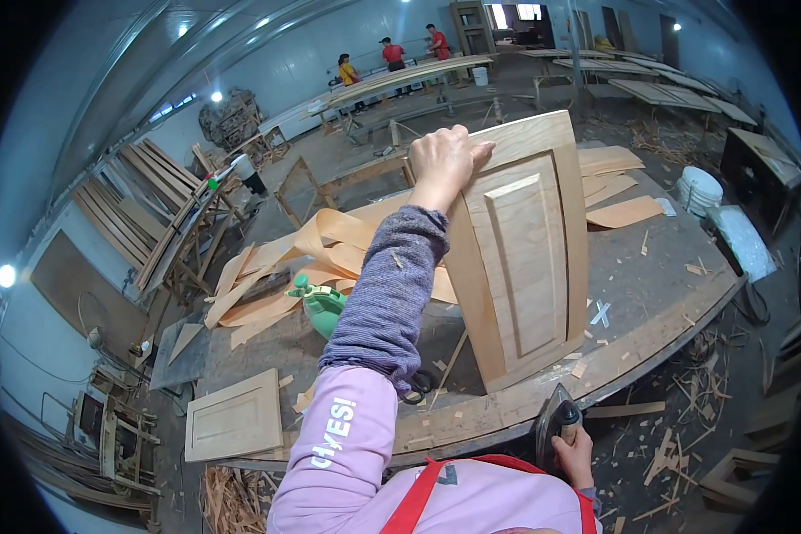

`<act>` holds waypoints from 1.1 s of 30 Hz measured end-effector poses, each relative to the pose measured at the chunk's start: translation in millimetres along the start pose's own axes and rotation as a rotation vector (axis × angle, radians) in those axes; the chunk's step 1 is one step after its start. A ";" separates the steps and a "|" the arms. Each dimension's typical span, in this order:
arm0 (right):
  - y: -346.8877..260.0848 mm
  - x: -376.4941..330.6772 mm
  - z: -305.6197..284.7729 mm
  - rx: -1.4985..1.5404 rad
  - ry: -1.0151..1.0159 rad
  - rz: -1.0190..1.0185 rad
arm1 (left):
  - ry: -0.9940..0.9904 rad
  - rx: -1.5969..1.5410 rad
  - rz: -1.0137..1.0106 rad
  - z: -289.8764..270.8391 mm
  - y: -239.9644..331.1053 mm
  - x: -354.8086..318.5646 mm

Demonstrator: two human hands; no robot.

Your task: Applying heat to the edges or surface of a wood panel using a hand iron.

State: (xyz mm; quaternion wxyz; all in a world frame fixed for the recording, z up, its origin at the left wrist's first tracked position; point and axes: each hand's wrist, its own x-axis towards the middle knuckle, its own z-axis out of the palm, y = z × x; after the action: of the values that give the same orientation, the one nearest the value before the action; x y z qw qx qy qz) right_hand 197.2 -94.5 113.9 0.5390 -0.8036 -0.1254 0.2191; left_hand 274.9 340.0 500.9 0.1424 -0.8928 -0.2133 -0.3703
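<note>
Workshop bench [650,294], left hand [442,160] fingers gripping upright door panel [521,258], right hand [576,454] clasping iron [556,418]

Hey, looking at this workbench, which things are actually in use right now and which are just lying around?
In use:
- wooden cabinet door, stood on edge on the workbench, steadied at its top by the left hand
- clothes iron, gripped by the right hand

Lying about:
- veneer strips
- green spray bottle
- second cabinet door, flat
- white bucket
- wood offcuts on the floor

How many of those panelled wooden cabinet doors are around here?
2: one door stands upright on the workbench under the left hand; another door lies flat at the bench's left end. Others may be hidden.
</note>
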 end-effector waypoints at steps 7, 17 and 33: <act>25.8 -15.1 -25.2 0.016 0.100 0.050 | 0.034 -0.016 0.020 -6.0 14.0 -3.5; 146.5 -52.1 -72.3 -0.305 0.292 0.234 | 0.181 0.066 0.063 -19.2 27.8 -17.6; 336.1 -132.2 -88.6 -0.366 0.473 0.343 | 0.245 0.196 0.038 -35.3 43.0 -28.0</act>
State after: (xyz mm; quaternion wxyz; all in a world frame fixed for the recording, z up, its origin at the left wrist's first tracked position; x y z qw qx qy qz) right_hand 113.3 -354.4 -138.4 0.3552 -0.9249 0.1027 0.0882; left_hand 256.9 280.4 500.7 0.2609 -0.8265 -0.2127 -0.4512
